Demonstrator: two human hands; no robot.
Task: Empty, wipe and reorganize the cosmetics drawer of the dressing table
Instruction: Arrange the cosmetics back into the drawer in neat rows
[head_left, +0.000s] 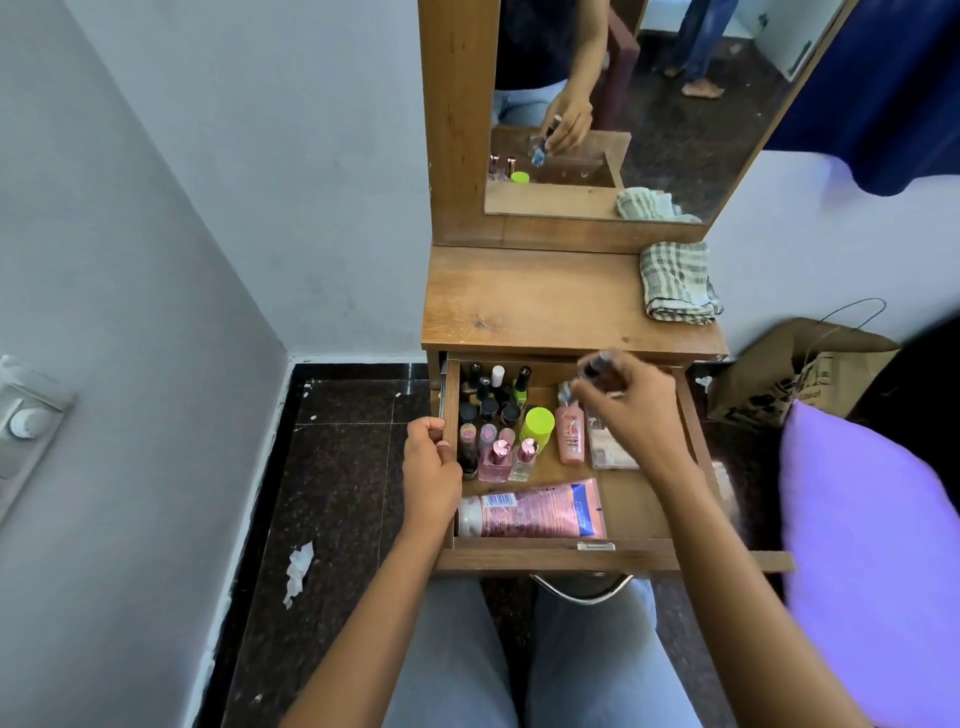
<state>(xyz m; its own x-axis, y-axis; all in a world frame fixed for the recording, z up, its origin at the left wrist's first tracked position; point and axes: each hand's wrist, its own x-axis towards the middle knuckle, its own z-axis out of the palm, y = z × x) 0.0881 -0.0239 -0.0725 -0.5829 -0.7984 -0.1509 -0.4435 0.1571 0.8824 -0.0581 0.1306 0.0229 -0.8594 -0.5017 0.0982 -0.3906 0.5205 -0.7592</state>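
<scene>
Both forearms reach forward over the lap. In the open drawer (641, 501) a pink tube (537, 509) lies at the front. The left hand (431, 460) curls over the drawer's left wall. The right hand (631, 410), raised above the drawer's back, pinches a blurred dark-capped bottle (597, 365). A folded cloth (678, 283) sits on the table (545, 296).

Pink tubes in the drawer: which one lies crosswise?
The large pink tube, along the drawer front, cap leftward; the small pink tube lies front to back.
</scene>
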